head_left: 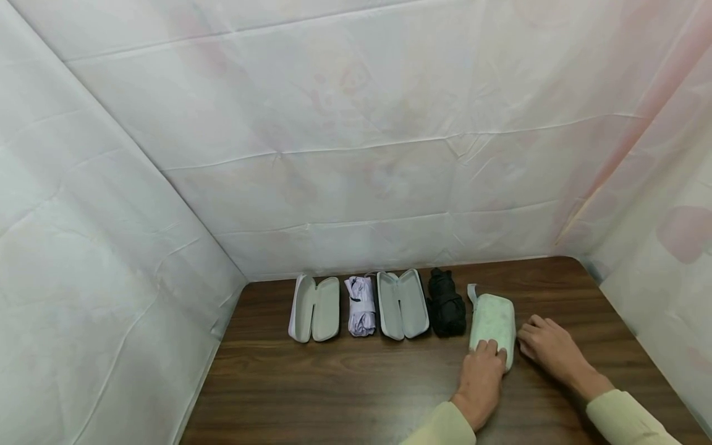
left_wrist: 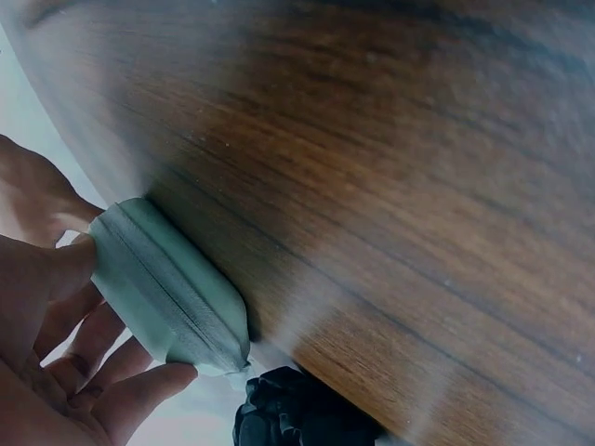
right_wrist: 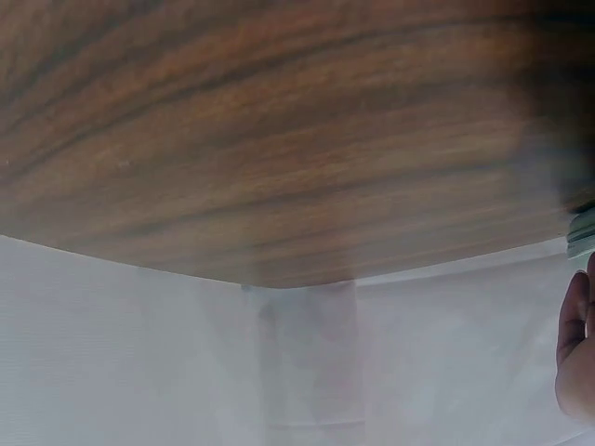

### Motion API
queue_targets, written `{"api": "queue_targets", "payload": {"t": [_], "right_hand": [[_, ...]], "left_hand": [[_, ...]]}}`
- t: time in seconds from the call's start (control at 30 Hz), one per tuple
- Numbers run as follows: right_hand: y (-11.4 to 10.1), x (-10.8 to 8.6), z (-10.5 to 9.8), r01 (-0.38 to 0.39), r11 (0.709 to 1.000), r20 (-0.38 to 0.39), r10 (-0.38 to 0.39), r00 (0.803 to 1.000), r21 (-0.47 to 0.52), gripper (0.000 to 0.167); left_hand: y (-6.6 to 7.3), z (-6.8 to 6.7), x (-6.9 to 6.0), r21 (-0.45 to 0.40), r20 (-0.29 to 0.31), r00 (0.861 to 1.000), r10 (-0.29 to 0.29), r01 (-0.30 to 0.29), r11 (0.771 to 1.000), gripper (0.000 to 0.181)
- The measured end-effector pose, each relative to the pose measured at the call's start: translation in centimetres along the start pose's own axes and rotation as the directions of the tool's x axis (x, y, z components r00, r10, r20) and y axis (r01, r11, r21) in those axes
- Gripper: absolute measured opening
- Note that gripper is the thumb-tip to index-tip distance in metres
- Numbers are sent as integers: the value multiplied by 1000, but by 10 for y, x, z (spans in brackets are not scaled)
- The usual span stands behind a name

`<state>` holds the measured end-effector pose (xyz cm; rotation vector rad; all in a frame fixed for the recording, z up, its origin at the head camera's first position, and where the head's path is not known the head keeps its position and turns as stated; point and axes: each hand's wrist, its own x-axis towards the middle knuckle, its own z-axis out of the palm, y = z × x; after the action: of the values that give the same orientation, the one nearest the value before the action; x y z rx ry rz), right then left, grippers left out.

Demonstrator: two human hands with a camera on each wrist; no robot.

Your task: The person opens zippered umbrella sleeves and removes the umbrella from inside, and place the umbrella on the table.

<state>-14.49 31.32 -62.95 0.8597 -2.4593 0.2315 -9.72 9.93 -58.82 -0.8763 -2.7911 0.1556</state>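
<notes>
A light-green zip case (head_left: 492, 309) with a short strap (head_left: 472, 292) lies closed on the table at the right. My left hand (head_left: 483, 377) grips its near end, fingers on top. In the left wrist view, the thumb and fingers spread around the case (left_wrist: 172, 288), whose zip runs along the side. At the case's right edge is my right hand (head_left: 550, 349), fingers bent; whether they pinch the zip pull is hidden. Only a corner of the case (right_wrist: 582, 237) and part of a hand (right_wrist: 578, 372) show in the right wrist view.
Left of the green case lies a black folded umbrella (head_left: 447, 306). Farther left are an open grey-lined case (head_left: 414, 303), a lavender folded umbrella (head_left: 361, 307) and another open case (head_left: 326, 309). Pale cloth (head_left: 356, 185) hangs around the brown wooden table (head_left: 334, 389).
</notes>
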Motion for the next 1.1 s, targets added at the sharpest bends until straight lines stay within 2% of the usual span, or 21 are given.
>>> {"api": "queue_targets", "payload": {"t": [0.2, 0.33, 0.47, 0.7, 0.83, 1.1], "right_hand": [[-7, -2, -2, 5, 1000, -14, -5, 1000, 4, 43], [-12, -1, -2, 22, 1000, -27, -22, 999, 1, 47], [-14, -2, -3, 32, 999, -24, -33, 999, -8, 34], [-15, -6, -5, 12, 1000, -19, -12, 1000, -21, 9], [-19, -7, -6, 9, 1000, -26, -9, 1000, -9, 4], [-28, -5, -10, 34, 999, -60, -35, 998, -5, 28]], "left_hand": [[3, 0, 1, -16, -5, 1000, -14, 14, 1000, 17], [4, 2, 2, -26, -36, 998, -41, 40, 999, 14], [4, 3, 4, -34, -50, 998, -39, 37, 999, 14], [-4, 3, 3, 0, 10, 997, 71, -71, 997, 20], [-7, 4, 3, -22, -1, 996, 89, -89, 996, 18], [-6, 4, 7, -24, -46, 997, 54, -55, 998, 19]]}}
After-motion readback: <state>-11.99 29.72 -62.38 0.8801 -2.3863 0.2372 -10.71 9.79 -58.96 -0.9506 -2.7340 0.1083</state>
